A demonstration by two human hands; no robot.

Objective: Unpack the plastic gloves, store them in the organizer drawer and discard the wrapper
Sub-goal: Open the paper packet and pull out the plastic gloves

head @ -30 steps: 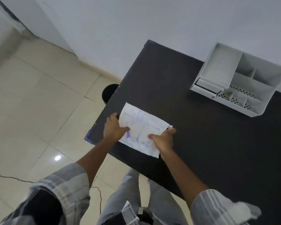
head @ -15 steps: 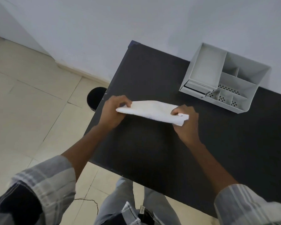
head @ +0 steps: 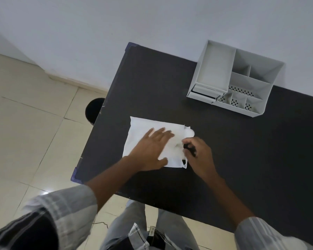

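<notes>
The white gloves packet (head: 143, 130) lies flat on the dark surface (head: 152, 78), near the surface's left edge and well apart from the grey organizer (head: 242, 82), which stands at the far right against the wall (head: 116, 24). The left hand (head: 150, 148) rests palm down on the packet with its fingers spread flat, pressing on it rather than gripping it. The right hand (head: 199, 154) sits at the packet's right edge, its fingers curled and pinched together at the opening there, where a little pale material (head: 189, 132) bulges out beyond the wrapper; whether the fingertips actually clamp that material or only the wrapper edge cannot be told through the blur. On the organizer's left side a small drawer (head: 204, 92) sits under a wide tray, only slightly pulled out, and to the right of it are several divided compartments with perforated floors. Left of the surface, on the tiled floor (head: 25, 123), a round black bin (head: 93, 110) stands partly tucked behind the surface's edge. Both forearms come out of rolled plaid sleeves (head: 65, 204).
</notes>
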